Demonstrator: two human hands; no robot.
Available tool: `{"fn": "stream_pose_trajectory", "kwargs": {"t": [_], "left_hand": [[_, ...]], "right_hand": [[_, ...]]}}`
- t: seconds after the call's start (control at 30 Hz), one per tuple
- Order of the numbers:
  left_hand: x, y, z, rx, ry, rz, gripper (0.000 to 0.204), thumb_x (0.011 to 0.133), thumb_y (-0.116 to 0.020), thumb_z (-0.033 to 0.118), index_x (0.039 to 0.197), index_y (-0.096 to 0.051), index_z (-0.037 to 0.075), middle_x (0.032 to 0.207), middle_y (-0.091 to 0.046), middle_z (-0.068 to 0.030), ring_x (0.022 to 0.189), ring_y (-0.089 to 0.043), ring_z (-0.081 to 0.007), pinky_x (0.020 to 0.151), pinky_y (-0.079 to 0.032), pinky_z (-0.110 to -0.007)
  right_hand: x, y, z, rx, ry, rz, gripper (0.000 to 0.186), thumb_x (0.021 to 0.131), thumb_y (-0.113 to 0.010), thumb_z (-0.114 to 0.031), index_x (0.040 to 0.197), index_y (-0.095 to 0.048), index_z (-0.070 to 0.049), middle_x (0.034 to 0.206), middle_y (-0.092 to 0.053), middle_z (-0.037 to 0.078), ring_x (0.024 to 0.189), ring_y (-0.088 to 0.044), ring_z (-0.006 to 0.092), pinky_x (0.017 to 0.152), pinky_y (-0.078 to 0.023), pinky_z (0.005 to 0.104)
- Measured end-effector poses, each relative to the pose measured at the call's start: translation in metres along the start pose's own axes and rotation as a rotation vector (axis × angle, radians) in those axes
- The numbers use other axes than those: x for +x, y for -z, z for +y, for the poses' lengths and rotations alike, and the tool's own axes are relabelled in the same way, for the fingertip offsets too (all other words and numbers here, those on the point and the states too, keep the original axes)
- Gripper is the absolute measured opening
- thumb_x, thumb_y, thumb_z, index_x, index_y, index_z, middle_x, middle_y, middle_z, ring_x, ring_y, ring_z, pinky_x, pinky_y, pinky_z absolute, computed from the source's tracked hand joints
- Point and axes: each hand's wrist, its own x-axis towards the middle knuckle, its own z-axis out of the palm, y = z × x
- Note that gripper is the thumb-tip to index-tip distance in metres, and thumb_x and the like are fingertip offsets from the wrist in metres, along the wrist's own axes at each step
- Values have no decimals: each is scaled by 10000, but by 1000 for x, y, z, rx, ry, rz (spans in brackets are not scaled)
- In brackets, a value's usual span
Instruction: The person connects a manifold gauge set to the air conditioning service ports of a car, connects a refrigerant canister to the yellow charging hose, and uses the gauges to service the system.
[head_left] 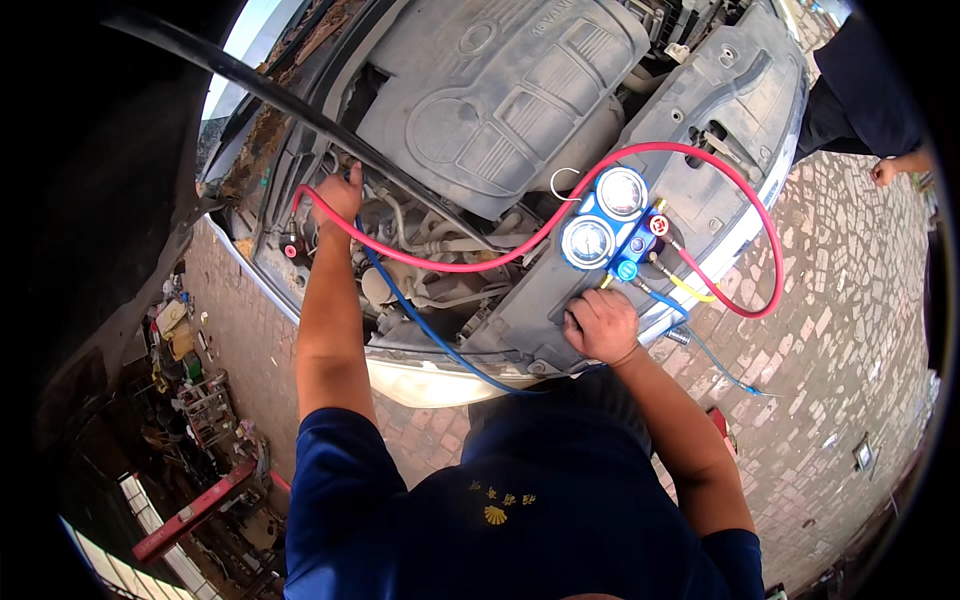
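My left hand [340, 200] reaches deep into the engine bay, its fingers curled around the end of a blue hose [408, 305]; the fitting itself is mostly hidden by the hand. A red hose [440, 264] crosses over my left wrist and ends at a black coupler with a red cap [290, 248]. Fingers curled, my right hand [605, 327] rests on the grey plastic front panel [530, 325], with nothing seen in it. Just beyond it lies a blue manifold gauge set [627, 240] with two round dials, a hook and red, yellow and blue hoses attached.
A grey engine cover [500, 95] fills the middle of the bay. Across the left side slants a black hood prop rod [270, 90], beneath the raised hood. Another person [865, 95] stands at the right on brick paving [800, 400]. Tools and a red beam [190, 512] lie lower left.
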Motion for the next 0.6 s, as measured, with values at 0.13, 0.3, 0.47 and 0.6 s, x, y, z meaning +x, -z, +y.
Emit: {"fn": "stream_pose_trajectory", "kwargs": {"t": [0.13, 0.3, 0.47, 0.6], "left_hand": [[11, -18, -24, -67, -82, -45, 713, 999, -498, 659, 984, -775, 2, 1031, -739, -301, 1038, -707, -488, 919, -566, -564], [-1, -7, -15, -101, -70, -22, 687, 994, -513, 648, 986, -774, 12, 1019, -744, -291, 1028, -712, -481, 908, -564, -566], [-7, -3, -11, -103, 18, -5, 643, 977, -547, 632, 998, -781, 34, 1012, -743, -289, 1024, -711, -471, 909, -563, -575], [0, -3, -13, -101, -31, -47, 674, 973, -552, 656, 984, -763, 16, 1006, -742, -289, 1026, -708, -471, 915, -557, -577]], "right_hand": [[2, -1, -4, 29, 20, -19, 173, 748, -764, -195, 855, -653, -117, 800, -573, 56, 719, -607, 264, 675, -481, 408], [3, -3, -4, 9, 4, -32, 168, 749, -760, -198, 855, -659, -113, 794, -574, 59, 727, -613, 265, 670, -481, 411], [4, -2, -7, 15, 8, -47, 170, 747, -755, -193, 857, -659, -108, 790, -576, 66, 728, -615, 272, 669, -483, 414], [6, -3, -7, -11, 9, -41, 171, 750, -749, -193, 858, -651, -104, 791, -576, 73, 728, -615, 284, 669, -487, 421]]}}
